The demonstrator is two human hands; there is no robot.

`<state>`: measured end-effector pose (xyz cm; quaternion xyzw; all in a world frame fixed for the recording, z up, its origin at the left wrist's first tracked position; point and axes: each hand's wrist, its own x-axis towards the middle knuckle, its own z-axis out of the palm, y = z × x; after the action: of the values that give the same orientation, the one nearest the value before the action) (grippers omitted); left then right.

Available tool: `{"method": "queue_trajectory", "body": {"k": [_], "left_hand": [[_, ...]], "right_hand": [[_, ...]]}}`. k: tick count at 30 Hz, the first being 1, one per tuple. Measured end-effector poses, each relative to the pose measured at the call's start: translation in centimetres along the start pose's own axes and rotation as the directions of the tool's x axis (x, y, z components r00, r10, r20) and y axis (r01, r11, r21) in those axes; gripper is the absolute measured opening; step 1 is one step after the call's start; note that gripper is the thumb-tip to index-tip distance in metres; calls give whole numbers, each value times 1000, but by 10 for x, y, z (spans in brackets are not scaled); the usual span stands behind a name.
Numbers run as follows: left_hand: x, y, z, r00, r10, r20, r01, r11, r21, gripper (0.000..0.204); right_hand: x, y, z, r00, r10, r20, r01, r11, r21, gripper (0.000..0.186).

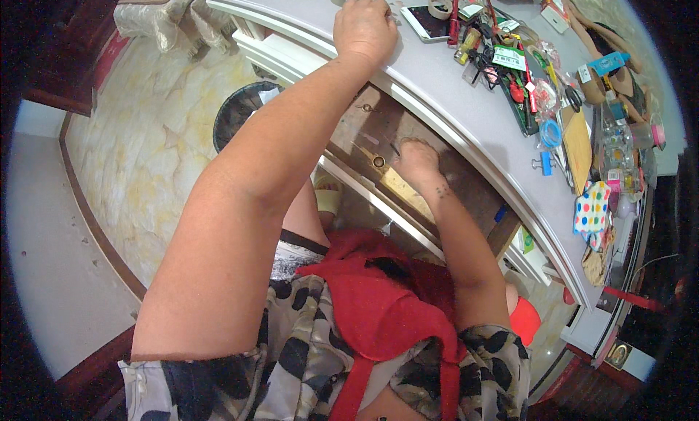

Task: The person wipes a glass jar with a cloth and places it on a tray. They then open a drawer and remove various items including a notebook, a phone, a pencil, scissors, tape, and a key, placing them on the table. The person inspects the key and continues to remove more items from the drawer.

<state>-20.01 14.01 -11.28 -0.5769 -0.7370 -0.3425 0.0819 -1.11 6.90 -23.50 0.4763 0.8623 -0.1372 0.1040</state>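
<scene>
My left hand (366, 32) rests closed on the pale tabletop (429, 72), close to its far edge. Thin wiry items lie by its knuckles, and whatever its fingers hold is hidden. Lower down, my right hand (419, 161) reaches into an open drawer (466, 177) with its fingers curled. A short dark tip (395, 150) shows at those fingers, too small to name. Beside this hand are a round brass-coloured piece (378, 161) and a yellowish flat strip (405, 189). Another small round piece (366, 108) lies farther back in the drawer.
A white tablet-like device (425, 24), a tape roll (440, 6) and a heap of small items crowd the tabletop's right side. Black scissors (574, 97), a blue binder clip (543, 163) and a dotted pouch (591, 207) lie farther right. A lined bin (231, 119) stands left of the drawer.
</scene>
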Motion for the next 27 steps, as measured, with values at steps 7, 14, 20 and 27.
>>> {"method": "queue_trajectory", "body": {"k": [7, 14, 20, 27], "left_hand": [[0, 0, 0, 1000, 5, 15, -5, 1000, 7, 17], [2, 0, 0, 1000, 3, -4, -3, 1000, -6, 17], [1, -2, 0, 1000, -17, -25, 17, 1000, -27, 17], [0, -5, 5, 994, 8, -107, -15, 998, -66, 17]], "right_hand": [[0, 6, 3, 996, -26, -83, 60, 902, 429, 17], [42, -16, 8, 967, -37, -252, 135, 913, 385, 20], [71, -36, -10, 959, -100, -263, 147, 975, 165, 34], [111, -38, -7, 952, -276, -136, 167, 834, -526, 45]]}}
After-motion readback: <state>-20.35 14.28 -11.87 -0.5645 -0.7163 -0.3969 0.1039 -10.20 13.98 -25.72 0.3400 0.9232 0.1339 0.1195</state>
